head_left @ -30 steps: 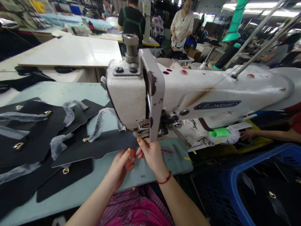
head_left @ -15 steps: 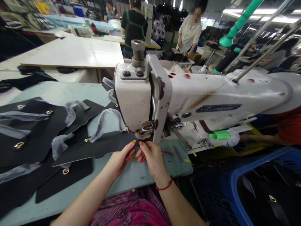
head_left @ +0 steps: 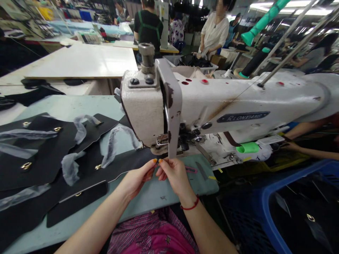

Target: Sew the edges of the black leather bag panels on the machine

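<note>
A white sewing machine (head_left: 143,106) stands before me with its head over the pale green work table (head_left: 148,197). Under the head runs a long black leather-like panel (head_left: 124,161) with gold hardware and a plastic-wrapped strap on it. Just in front of the presser area, my left hand (head_left: 141,178) pinches the panel's right end between thumb and fingers. My right hand (head_left: 172,176) pinches right beside it, thumb tips almost touching. Both hands cover most of what lies between their fingertips.
Several more black panels (head_left: 31,151) with wrapped straps overlap on the left. A pink-handled tool (head_left: 191,169) and a flat blade (head_left: 202,170) lie right of my hands. A blue basket (head_left: 265,197) holding black pieces stands at lower right. Other people work behind the machine.
My thumbs have drawn closer together at the panel's end. The view has shifted slightly, and another person's arms at the right now reach farther in beside the machine.
</note>
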Tool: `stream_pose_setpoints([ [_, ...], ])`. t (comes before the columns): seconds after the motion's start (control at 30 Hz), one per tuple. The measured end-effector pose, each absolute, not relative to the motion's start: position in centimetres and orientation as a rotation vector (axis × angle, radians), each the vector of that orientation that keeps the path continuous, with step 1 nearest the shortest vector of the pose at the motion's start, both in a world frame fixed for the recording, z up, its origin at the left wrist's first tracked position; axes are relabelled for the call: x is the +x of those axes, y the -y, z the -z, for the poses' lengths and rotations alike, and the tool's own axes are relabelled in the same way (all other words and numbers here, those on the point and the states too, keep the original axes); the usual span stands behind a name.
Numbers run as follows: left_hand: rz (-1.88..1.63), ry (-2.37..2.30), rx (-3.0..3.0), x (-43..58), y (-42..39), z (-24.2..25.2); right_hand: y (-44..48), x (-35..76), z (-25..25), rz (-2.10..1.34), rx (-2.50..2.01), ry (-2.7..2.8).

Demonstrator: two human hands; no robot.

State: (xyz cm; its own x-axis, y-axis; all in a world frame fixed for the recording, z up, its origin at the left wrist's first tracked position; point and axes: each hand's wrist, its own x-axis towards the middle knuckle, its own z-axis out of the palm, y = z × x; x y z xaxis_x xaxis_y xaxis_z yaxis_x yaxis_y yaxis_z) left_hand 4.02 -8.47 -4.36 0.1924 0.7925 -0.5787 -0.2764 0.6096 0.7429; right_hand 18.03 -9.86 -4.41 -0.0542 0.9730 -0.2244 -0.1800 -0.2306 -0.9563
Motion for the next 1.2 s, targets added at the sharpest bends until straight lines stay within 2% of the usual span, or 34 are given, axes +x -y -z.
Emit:
stream_pose_setpoints([
  [0.6, -0.899, -1.148, 0.680, 3.5, 6.5, 6.2, 10.0, 17.7, 4.9, -1.493, -1.230, 0.938],
  [1.2, -1.031, -1.225, 0.571, 4.8, 6.2, 5.4, 12.9, 17.3, 6.0, -1.663, -1.232, 0.911],
])
